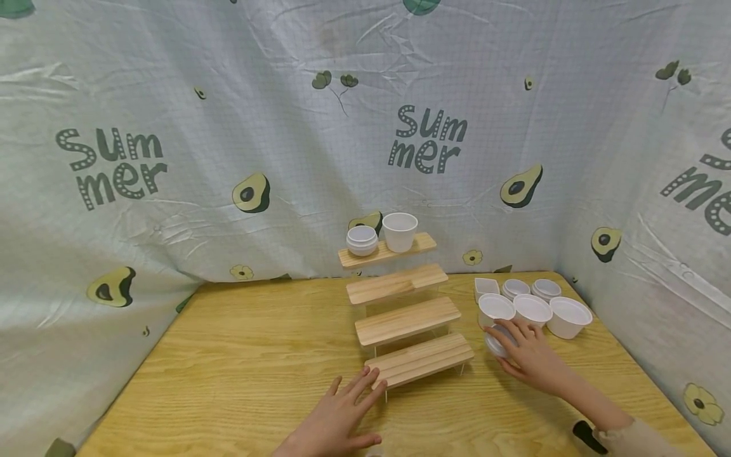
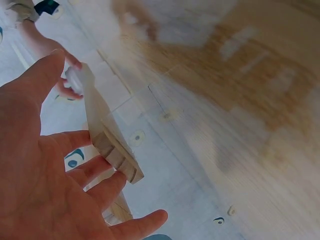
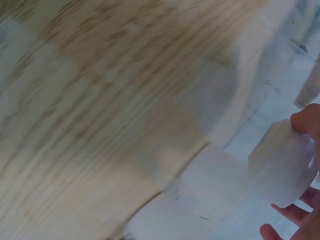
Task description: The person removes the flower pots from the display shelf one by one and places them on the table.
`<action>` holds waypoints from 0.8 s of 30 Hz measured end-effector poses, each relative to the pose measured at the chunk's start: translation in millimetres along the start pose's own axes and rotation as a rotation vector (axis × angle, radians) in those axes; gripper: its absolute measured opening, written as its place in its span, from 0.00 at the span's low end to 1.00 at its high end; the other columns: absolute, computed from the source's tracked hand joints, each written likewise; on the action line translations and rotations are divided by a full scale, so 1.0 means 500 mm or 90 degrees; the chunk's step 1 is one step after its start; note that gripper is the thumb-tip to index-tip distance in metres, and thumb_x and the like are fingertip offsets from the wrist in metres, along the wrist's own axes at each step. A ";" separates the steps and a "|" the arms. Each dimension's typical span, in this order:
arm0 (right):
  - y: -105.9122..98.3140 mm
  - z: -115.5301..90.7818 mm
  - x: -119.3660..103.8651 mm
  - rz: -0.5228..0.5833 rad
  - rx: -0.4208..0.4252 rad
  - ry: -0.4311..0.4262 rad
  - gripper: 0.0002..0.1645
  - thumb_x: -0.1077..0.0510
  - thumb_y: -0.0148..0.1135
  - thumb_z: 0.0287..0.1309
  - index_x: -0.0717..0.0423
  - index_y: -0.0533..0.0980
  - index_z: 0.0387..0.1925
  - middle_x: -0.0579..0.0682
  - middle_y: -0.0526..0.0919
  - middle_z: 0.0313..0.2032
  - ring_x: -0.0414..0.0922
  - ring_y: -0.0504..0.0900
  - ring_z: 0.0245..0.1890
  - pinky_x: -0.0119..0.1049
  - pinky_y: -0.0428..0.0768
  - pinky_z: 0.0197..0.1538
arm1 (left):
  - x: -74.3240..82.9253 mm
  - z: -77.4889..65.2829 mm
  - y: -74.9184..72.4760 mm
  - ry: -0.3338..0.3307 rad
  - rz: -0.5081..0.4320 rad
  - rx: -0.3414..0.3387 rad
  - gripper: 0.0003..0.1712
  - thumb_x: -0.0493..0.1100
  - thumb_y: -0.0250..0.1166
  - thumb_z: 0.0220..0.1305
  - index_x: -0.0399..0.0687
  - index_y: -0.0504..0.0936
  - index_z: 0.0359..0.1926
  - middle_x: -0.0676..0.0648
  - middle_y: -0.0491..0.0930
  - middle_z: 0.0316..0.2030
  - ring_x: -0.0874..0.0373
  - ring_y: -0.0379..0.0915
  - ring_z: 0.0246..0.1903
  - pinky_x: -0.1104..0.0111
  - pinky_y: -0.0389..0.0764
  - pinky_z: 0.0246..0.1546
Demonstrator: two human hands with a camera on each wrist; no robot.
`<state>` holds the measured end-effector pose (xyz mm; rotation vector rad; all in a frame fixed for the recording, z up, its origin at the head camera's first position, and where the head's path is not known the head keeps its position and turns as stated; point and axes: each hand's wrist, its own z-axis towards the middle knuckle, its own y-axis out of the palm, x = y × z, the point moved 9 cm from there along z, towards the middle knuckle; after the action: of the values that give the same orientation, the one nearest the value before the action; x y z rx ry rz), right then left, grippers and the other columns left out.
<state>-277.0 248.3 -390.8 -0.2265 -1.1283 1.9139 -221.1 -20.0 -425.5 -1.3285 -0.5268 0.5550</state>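
My right hand [image 1: 528, 355] holds a small white cup [image 1: 500, 340] between thumb and fingers, just right of the lowest step. In the right wrist view the cup [image 3: 282, 165] has a faceted outline. My left hand [image 1: 342, 416] is spread, its fingertips touching the left end of the lowest step [image 1: 419, 360] of a wooden four-step display stand. From the left wrist view, the fingers of that hand [image 2: 65, 165] lie against the grooved step end [image 2: 117, 156]. On the top step [image 1: 379, 255] stand a squat white jar [image 1: 362, 241] and a taller white cup [image 1: 400, 232].
At the table's back right, white containers stand in two rows: a square one [image 1: 487, 290], two ringed jars [image 1: 516, 289] and several wider cups [image 1: 532, 310]. Printed cloth [image 1: 285, 139] hangs behind and beside the wooden table [image 1: 245, 362]. A dark object [image 1: 589, 437] shows near the right sleeve.
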 end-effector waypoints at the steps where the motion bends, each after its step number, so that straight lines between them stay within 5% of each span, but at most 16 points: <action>1: 0.005 -0.002 0.001 -0.001 -0.004 -0.008 0.38 0.36 0.23 0.61 0.56 0.71 0.51 0.58 0.73 0.46 0.55 0.70 0.44 0.47 0.63 0.37 | 0.000 0.000 0.000 0.000 -0.003 -0.001 0.43 0.65 0.50 0.58 0.52 0.50 0.68 0.43 0.54 0.67 0.49 0.54 0.65 0.45 0.70 0.46; 8: 0.038 -0.013 0.012 -0.018 -0.032 -0.038 0.37 0.37 0.23 0.60 0.56 0.70 0.51 0.58 0.73 0.47 0.54 0.70 0.45 0.45 0.64 0.35 | -0.001 -0.002 -0.001 -0.002 -0.011 -0.002 0.43 0.65 0.50 0.58 0.52 0.50 0.68 0.43 0.53 0.67 0.50 0.53 0.65 0.45 0.70 0.46; 11: 0.050 -0.015 0.019 -0.025 -0.049 -0.040 0.29 0.39 0.45 0.59 0.55 0.70 0.52 0.58 0.74 0.47 0.54 0.71 0.45 0.45 0.65 0.35 | 0.000 0.000 -0.001 -0.003 -0.011 -0.004 0.43 0.65 0.50 0.58 0.52 0.50 0.68 0.43 0.53 0.67 0.50 0.53 0.65 0.45 0.70 0.46; 15: 0.062 -0.016 0.027 -0.027 -0.067 -0.039 0.37 0.49 0.70 0.35 0.55 0.71 0.52 0.58 0.74 0.48 0.53 0.72 0.45 0.45 0.65 0.36 | 0.002 0.004 -0.003 -0.004 -0.003 -0.002 0.43 0.65 0.50 0.57 0.52 0.51 0.68 0.43 0.54 0.67 0.50 0.54 0.65 0.45 0.71 0.46; 24: 0.081 -0.017 0.040 -0.027 -0.084 -0.045 0.39 0.50 0.72 0.32 0.55 0.71 0.52 0.57 0.73 0.49 0.51 0.73 0.46 0.42 0.64 0.33 | 0.001 0.013 -0.006 -0.014 0.002 -0.007 0.43 0.66 0.50 0.57 0.53 0.51 0.68 0.44 0.54 0.67 0.50 0.54 0.65 0.45 0.71 0.46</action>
<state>-308.6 260.4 -422.2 -0.2067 -1.2986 1.8245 -224.9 -15.2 -421.6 -1.3353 -0.5464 0.5703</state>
